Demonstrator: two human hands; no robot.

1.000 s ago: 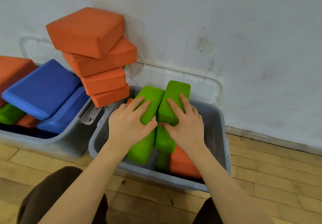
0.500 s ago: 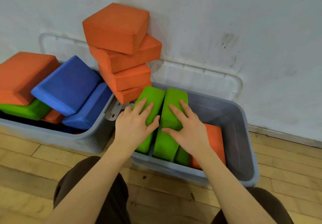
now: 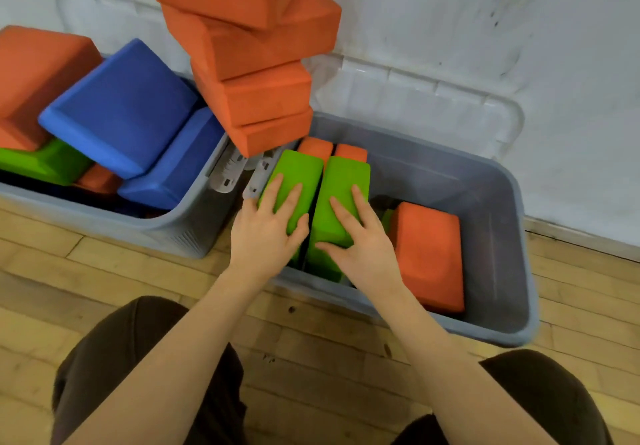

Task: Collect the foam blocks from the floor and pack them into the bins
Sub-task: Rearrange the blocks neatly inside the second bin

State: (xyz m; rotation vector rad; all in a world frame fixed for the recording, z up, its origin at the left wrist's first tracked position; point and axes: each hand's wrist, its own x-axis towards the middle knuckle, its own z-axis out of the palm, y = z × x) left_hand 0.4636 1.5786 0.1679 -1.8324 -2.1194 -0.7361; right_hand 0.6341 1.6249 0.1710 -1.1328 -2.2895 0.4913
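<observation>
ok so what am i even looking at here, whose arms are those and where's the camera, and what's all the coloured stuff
There is no machine here. The arms belong to a person, and the camera sits on their head, looking forward and down, so you see their own arms and knees from above.

The left hand and the right hand each lie with straight fingers on a green foam block: the left green block and the right green block, side by side in the right bin, a grey tub on the wooden floor. An orange block lies flat in the same tub.

The left bin holds blue, orange and green blocks. A leaning stack of orange blocks stands between the bins against the white wall.
</observation>
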